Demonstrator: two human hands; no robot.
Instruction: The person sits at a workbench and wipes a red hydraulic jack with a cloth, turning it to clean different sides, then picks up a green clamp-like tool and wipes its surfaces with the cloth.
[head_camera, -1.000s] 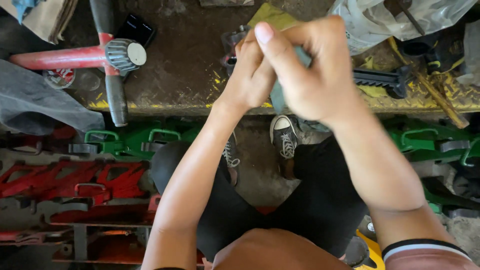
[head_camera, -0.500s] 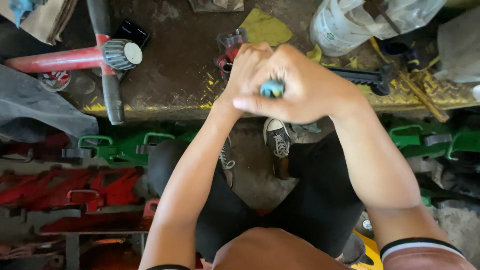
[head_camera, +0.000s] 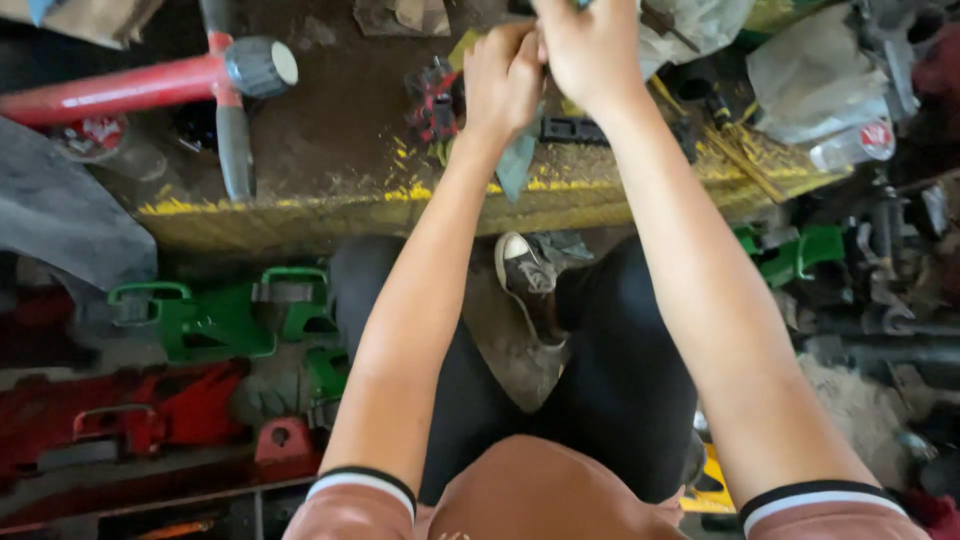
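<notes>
Well, from my remote seat I judge the step in hand to be a two-handed working of something small, done just above the yellow edge (head_camera: 300, 205) of the dirty workbench. The left hand (head_camera: 505, 85) is closed, its fingers bunched on a grey-green cloth (head_camera: 517, 165), and the loose end of this cloth hangs down across the yellow edge. The right hand (head_camera: 585, 45) is pressed against the left one, a little further beyond the edge. Its fingers are curled shut, but its top is cut by the border of the view, so I cannot tell what it grips inside.

Beyond the yellow edge, just beside the left hand, lies a small red and black part (head_camera: 432, 100). A black bar (head_camera: 575, 130) lies below the right wrist. Well apart to the left, also beyond the edge, rests a red tool (head_camera: 110, 88) with a grey knob (head_camera: 262, 65). On the near side of the edge I see a sneaker (head_camera: 530, 280) on the floor and green clamps (head_camera: 210, 320) to its left.

In my judgement, any further move calls for both hands keeping their pinch firm and close together, because the cloth end is loose and the thing between the hands is hidden from me.
</notes>
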